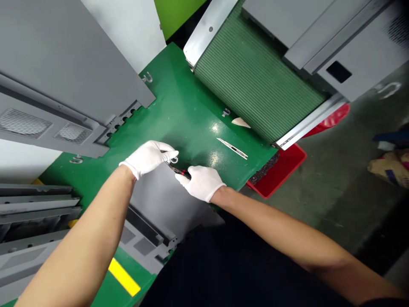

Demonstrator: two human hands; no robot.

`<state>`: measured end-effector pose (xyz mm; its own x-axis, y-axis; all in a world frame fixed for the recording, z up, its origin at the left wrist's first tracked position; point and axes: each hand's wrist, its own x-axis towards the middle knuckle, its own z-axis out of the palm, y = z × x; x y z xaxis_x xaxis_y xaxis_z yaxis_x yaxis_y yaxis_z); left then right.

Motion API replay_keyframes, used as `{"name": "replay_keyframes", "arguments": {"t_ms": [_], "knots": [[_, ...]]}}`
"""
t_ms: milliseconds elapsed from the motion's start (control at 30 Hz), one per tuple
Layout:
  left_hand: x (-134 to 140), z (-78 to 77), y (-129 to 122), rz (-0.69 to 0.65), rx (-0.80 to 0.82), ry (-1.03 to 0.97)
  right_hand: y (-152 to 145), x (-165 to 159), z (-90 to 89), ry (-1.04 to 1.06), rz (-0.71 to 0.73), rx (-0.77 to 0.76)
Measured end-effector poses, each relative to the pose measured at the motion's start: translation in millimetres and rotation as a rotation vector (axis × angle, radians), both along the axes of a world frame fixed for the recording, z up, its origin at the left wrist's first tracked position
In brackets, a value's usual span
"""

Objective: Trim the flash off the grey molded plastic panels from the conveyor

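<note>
The left hand (148,158), in a white glove, pinches a metal hook (173,160) between thumb and fingers; its curved end sticks out past the fingertips toward the right of the view, while its other end is mostly hidden by the glove. The right hand (203,182), gloved too, is closed round the pliers (177,170), whose long axis slants from the palm at lower right up to the left, so that the nose points at the left hand's fingertips. The nose meets the hook there, though whether the jaws clamp it cannot be told. Both tools are held above the far edge of a grey panel (179,204), which lies on the green counter (191,115) close to the person's body. To the right of the hands a knife (232,148) lies flat, apart from them, its long axis running from upper left to lower right, with the narrow tip toward the upper left. Beyond it, a small clip (226,112) and a pale scrap (240,123) lie near the conveyor (255,81), the scrap just beside its edge. A red bin (289,172) with small dark pieces sits at the counter's right edge, and a large cover (79,55) fills the upper left.
</note>
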<state>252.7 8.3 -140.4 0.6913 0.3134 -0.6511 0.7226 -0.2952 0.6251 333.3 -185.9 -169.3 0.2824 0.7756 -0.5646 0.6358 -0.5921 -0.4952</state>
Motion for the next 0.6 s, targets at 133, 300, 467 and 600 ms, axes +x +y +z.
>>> {"name": "replay_keyframes", "arguments": {"t_ms": [133, 300, 467, 600], "knots": [[2, -0.8, 0, -0.016, 0.027, 0.021, 1, -1, -5.1, 0.016, -0.027, -0.001], [3, -5.2, -1, -0.028, 0.050, 0.023, 3, -2, -6.8, 0.049, -0.091, -0.032], [4, -6.6, 0, -0.028, 0.040, 0.020, 4, -7, -3.8, 0.037, -0.115, -0.019], [6, -5.0, 0, -0.022, 0.046, 0.025, 6, -12, -3.1, -0.003, -0.088, -0.027]]}}
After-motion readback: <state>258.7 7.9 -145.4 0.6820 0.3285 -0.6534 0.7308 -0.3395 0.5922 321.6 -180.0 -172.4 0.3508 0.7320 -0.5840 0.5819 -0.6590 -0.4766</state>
